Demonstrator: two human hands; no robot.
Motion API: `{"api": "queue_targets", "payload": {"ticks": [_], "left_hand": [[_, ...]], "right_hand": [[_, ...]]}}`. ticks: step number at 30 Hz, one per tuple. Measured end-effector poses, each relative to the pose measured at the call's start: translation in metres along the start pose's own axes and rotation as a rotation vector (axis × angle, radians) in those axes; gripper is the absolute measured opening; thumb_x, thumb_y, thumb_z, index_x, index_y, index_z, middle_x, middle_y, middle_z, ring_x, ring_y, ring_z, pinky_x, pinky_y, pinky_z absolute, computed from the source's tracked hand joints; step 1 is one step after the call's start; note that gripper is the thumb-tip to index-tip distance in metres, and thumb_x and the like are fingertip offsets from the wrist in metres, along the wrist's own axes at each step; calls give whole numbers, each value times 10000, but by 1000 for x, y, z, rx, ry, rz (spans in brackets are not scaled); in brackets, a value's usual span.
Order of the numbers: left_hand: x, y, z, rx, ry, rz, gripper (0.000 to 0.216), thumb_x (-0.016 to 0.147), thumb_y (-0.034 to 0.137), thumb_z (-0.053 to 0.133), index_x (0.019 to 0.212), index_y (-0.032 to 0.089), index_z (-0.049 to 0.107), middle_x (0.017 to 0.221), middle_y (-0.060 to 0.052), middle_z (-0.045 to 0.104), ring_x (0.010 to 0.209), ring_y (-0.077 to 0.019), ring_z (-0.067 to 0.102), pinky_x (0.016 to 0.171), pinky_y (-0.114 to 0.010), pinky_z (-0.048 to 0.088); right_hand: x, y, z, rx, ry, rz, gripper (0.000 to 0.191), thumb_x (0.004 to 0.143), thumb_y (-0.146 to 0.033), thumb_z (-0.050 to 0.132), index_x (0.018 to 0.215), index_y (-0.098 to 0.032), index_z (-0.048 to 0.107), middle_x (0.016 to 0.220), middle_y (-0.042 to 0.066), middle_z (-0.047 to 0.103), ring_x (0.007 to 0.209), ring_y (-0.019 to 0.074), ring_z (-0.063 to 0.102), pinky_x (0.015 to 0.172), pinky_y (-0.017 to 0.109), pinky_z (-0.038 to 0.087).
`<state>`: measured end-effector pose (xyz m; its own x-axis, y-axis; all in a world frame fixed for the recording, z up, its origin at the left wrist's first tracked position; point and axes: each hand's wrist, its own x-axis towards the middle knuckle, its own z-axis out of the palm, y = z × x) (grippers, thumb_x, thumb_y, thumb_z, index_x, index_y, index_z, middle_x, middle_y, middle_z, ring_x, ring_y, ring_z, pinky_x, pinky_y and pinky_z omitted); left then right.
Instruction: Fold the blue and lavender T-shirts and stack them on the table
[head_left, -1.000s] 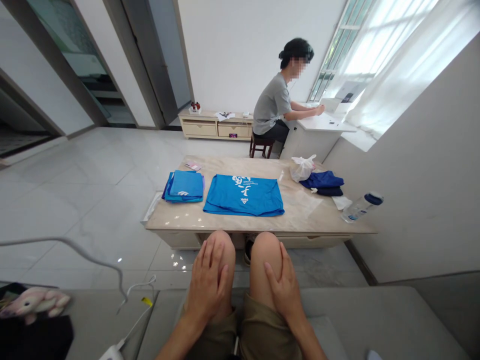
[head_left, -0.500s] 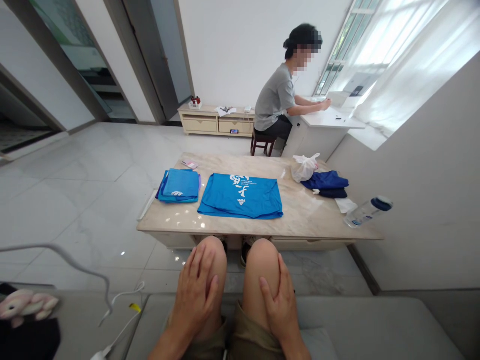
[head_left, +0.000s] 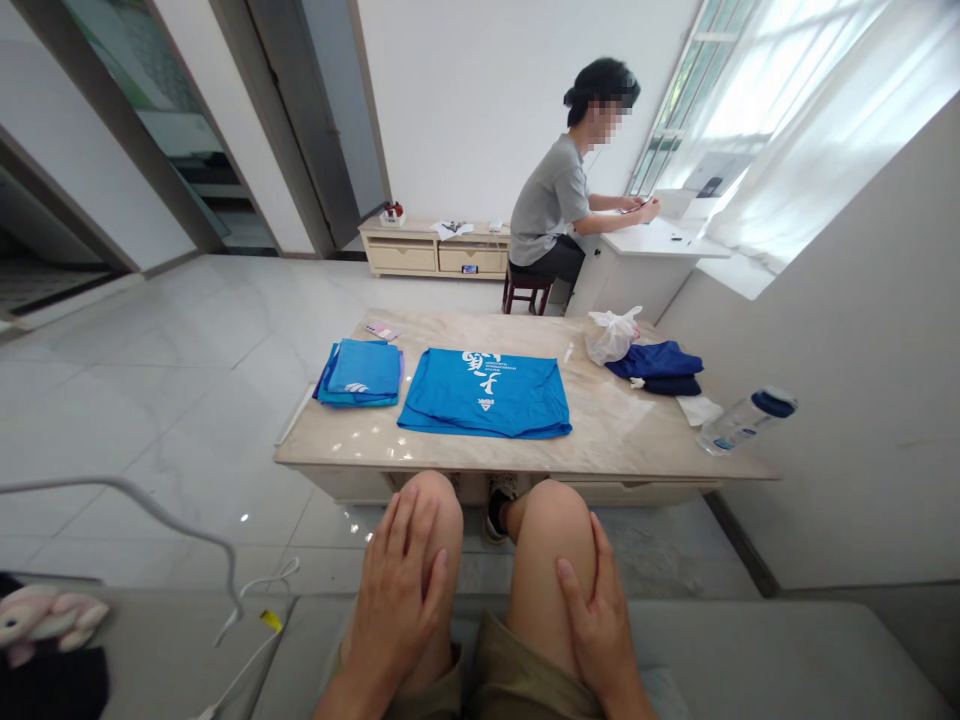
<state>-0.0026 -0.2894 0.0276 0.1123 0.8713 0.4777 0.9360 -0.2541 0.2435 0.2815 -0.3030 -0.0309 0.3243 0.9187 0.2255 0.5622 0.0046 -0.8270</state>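
My left hand point(head_left: 401, 580) lies flat on my left knee, its fingers stretched out and holding nothing. On the outer side of my right knee rests my right hand point(head_left: 600, 620), thumb apart from the fingers and nothing in it. Beyond my knees, a blue cloth with white lettering point(head_left: 517, 405), folded into a rough rectangle, lies on the marble-topped coffee table point(head_left: 330, 445). A smaller stack of folded blue cloths point(head_left: 367, 368) sits to its left. Neither hand touches the cloths.
On the table's right are a white plastic bag point(head_left: 611, 338), dark blue folded clothing point(head_left: 664, 362) and a clear water bottle point(head_left: 742, 425). A phone point(head_left: 382, 330) lies at its back left. A seated person point(head_left: 555, 195) is at a white desk point(head_left: 656, 235). A plush toy point(head_left: 49, 618) lies on the sofa.
My right knee has swung outward to the right, and my right hand has moved with it. My left hand stays on the left knee. The cloths look unchanged.
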Motion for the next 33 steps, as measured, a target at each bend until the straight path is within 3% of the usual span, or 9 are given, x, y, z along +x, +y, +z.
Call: {"api": "queue_targets", "payload": {"ticks": [6, 9, 11, 14, 19, 23, 27, 30, 33], "left_hand": [[-10, 8, 5, -44, -4, 16, 824, 1042, 276, 556, 1802, 290, 239, 1805, -114, 391, 1648, -372, 401, 1250, -552, 478], [-7, 11, 4, -59, -24, 41, 826, 1039, 273, 571, 1799, 294, 250, 1821, -104, 359, 1662, -377, 374, 1259, -565, 469], [-5, 11, 1, -64, -35, 56, 818, 1038, 261, 572, 1795, 285, 263, 1822, -106, 355, 1665, -381, 363, 1262, -570, 460], [-5, 6, -2, -77, -39, 65, 813, 1038, 249, 569, 1792, 266, 267, 1813, -125, 369, 1663, -384, 358, 1262, -569, 454], [-15, -12, -4, -79, -20, 10, 784, 1061, 276, 540, 1790, 276, 253, 1761, -153, 438, 1629, -384, 406, 1244, -577, 462], [-23, -31, -8, -20, 16, -10, 722, 1071, 294, 521, 1762, 273, 311, 1713, -165, 485, 1567, -369, 477, 1190, -558, 495], [-1, -39, -24, 99, 66, 88, 481, 1048, 307, 568, 1525, 276, 620, 1475, -152, 685, 1391, -381, 605, 1215, -614, 418], [54, -24, -23, 82, -81, 93, 278, 1058, 227, 539, 1198, 290, 770, 1252, -96, 767, 1196, -321, 684, 1115, -542, 492], [136, 9, 15, -86, -379, 73, 238, 1065, 248, 550, 1047, 255, 787, 1129, -81, 775, 1091, -271, 714, 967, -411, 560]], "right_hand": [[9, -26, 13, -83, 66, 59, 777, 1054, -656, 506, 1718, -259, 432, 1714, 135, 503, 1581, 390, 487, 1296, 626, 404], [33, -57, 23, -127, 5, -43, 665, 1094, -594, 426, 1633, -227, 557, 1677, 147, 544, 1557, 363, 512, 1298, 597, 408], [63, -86, 32, -160, -131, -154, 560, 1091, -552, 455, 1449, -212, 719, 1550, 159, 663, 1466, 358, 599, 1265, 566, 444], [126, -137, 55, -168, -489, -271, 394, 1092, -440, 502, 1207, -230, 814, 1238, 102, 822, 1176, 289, 757, 1089, 433, 560], [230, -186, 110, -404, -584, -287, 356, 1097, -406, 532, 1200, -201, 803, 1179, 106, 830, 1116, 280, 750, 931, 334, 556], [269, -146, 132, -534, -560, -238, 407, 1108, -369, 493, 1288, -140, 777, 1272, 175, 802, 1177, 283, 735, 951, 332, 560], [286, -71, 116, -627, -591, -132, 338, 1049, -349, 600, 1201, -152, 828, 1253, 188, 808, 1184, 297, 747, 993, 356, 562], [300, -29, 87, -624, -582, -43, 339, 1052, -330, 589, 1183, -146, 842, 1250, 183, 813, 1196, 300, 756, 1009, 338, 552], [310, -3, 58, -633, -531, 50, 400, 1085, -318, 516, 1272, -128, 814, 1281, 196, 804, 1214, 314, 758, 993, 330, 548]]}}
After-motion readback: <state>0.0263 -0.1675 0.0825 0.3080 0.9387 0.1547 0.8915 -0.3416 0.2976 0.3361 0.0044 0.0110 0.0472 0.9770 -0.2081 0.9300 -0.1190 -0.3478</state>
